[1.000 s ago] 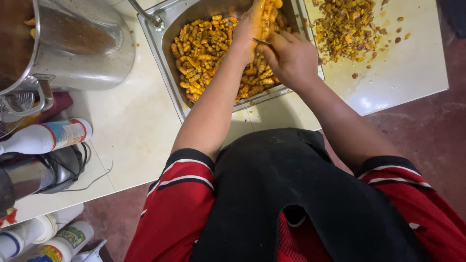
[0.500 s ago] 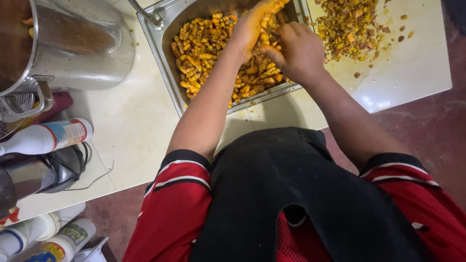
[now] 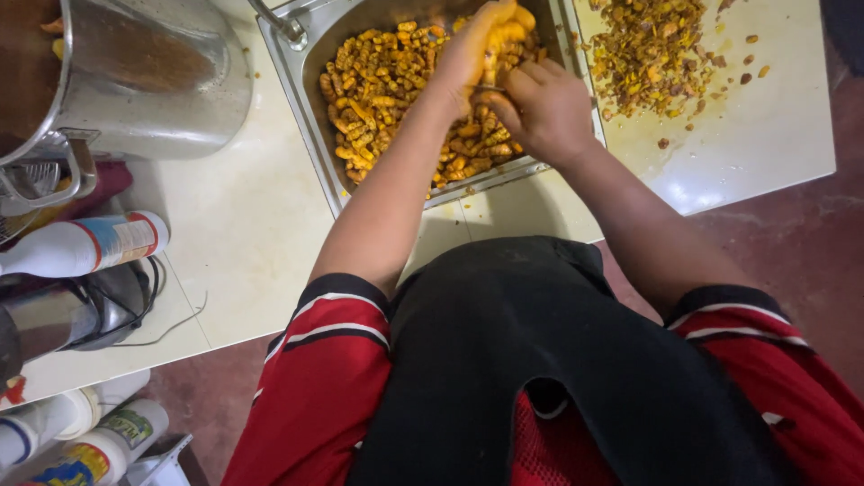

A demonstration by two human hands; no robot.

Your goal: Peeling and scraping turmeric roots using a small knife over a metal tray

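A steel sink (image 3: 315, 126) set in a cream counter (image 3: 243, 243) is full of small orange-yellow root pieces (image 3: 378, 90). My left hand (image 3: 481, 45), stained orange, is closed around one orange root piece held above the sink. My right hand (image 3: 544, 108) is curled right beside it, fingers closed on something thin against that piece; what it is stays hidden by the fingers. Both hands hover over the right half of the sink.
A heap of brownish-yellow scraps (image 3: 652, 49) lies on the counter right of the sink. A large steel pot (image 3: 144, 81) stands at the left. White bottles (image 3: 85, 245) lie at the left edge, more bottles (image 3: 81, 441) below. A tap (image 3: 283, 27) rises at the sink's rim.
Both hands have stayed over the sink's right side, shifting slightly as the right hand works against the piece in the left hand. The camera view moved a little.
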